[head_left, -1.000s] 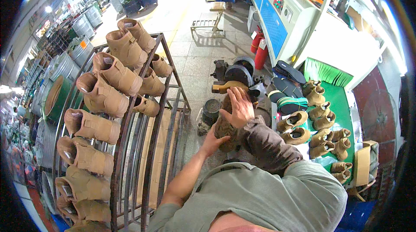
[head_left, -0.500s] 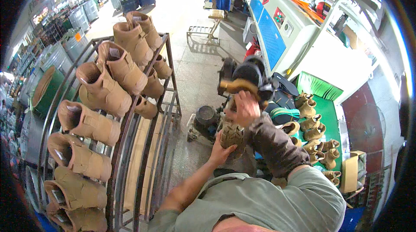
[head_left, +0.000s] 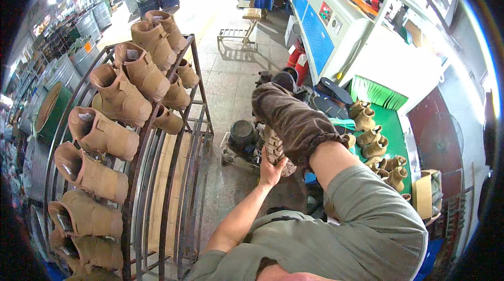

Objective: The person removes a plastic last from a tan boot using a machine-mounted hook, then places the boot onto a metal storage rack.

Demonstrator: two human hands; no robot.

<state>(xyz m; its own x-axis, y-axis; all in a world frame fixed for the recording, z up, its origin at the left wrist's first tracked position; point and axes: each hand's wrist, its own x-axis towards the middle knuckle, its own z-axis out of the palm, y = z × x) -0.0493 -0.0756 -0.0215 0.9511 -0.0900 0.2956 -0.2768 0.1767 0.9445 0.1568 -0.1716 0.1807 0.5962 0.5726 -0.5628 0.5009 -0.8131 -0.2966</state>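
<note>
Watching remotely, I have the left hand (head_left: 270, 175) gripping the shoe (head_left: 274, 147) tread-up beyond the left edge of the bench (head_left: 390, 130), probably for steadiness; the sleeve (head_left: 296, 118) hides the right hand, so I cannot tell its grip.

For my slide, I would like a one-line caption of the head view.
The left hand grips a treaded sole near a metal rack of tan boots.

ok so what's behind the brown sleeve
Beside the brown sleeve, part of a boot shows, tread visible, held by the left hand; dark machinery shows past its far end. The right hand is covered, so what it touches can't be seen.
</note>
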